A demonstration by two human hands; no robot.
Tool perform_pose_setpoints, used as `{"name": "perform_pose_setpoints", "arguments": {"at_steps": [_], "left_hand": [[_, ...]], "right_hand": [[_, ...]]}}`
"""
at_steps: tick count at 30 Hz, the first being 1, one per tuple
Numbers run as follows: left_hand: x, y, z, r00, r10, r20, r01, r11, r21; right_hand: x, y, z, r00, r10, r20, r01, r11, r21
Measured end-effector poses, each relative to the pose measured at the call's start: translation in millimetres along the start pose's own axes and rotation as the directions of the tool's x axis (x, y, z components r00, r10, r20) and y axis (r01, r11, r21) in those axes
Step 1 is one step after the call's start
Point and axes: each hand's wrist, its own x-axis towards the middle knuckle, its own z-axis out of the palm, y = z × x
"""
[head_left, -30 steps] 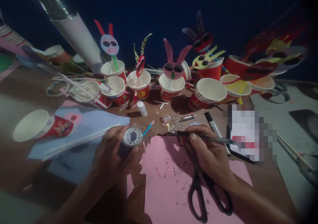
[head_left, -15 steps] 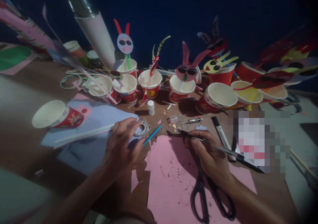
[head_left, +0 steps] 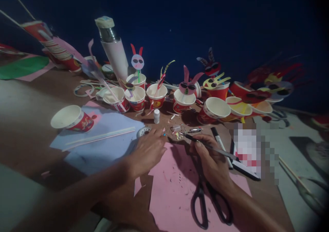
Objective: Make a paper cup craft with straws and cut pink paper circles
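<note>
Pen in the right fingers, its tip over the scraps

The pen (head_left: 218, 150) lies slantwise across the right hand (head_left: 209, 161), whose fingers grip it, its tip near the paper scraps (head_left: 177, 135). Under that hand, scissors (head_left: 202, 177) lie in the way on pink paper (head_left: 171, 194). A marker (head_left: 220, 145) lies just to the right. The left hand (head_left: 150, 148) hides most of a blue straw (head_left: 164, 134); whether its fingers grasp it, I cannot tell. A tape roll (head_left: 140, 132) sits just beyond. Farther out are a small white bottle (head_left: 156, 117) and a row of paper cups (head_left: 183, 105).
</note>
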Motion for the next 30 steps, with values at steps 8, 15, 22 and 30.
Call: {"name": "perform_pose_setpoints", "arguments": {"at_steps": [8, 15, 22, 30], "left_hand": [[1, 1, 0.1, 0.999, -0.025, -0.024, 0.025, 1.000, -0.012], [0, 3, -6.0, 0.994, -0.100, 0.041, 0.102, 0.993, -0.062], [-1, 6, 2.7, 0.999, -0.031, 0.017, 0.031, 0.998, -0.052], [-1, 6, 10.1, 1.000, -0.024, 0.004, 0.024, 0.999, -0.024]], "right_hand": [[0, 4, -1, 0.998, 0.042, 0.039, -0.042, 0.999, -0.007], [0, 3, 0, 0.997, 0.079, -0.006, -0.079, 0.996, 0.051], [-4, 3, -3, 0.996, 0.077, -0.049, -0.067, 0.983, 0.172], [-4, -20, -8, 0.982, -0.039, -0.186, 0.031, 0.998, -0.046]]}}
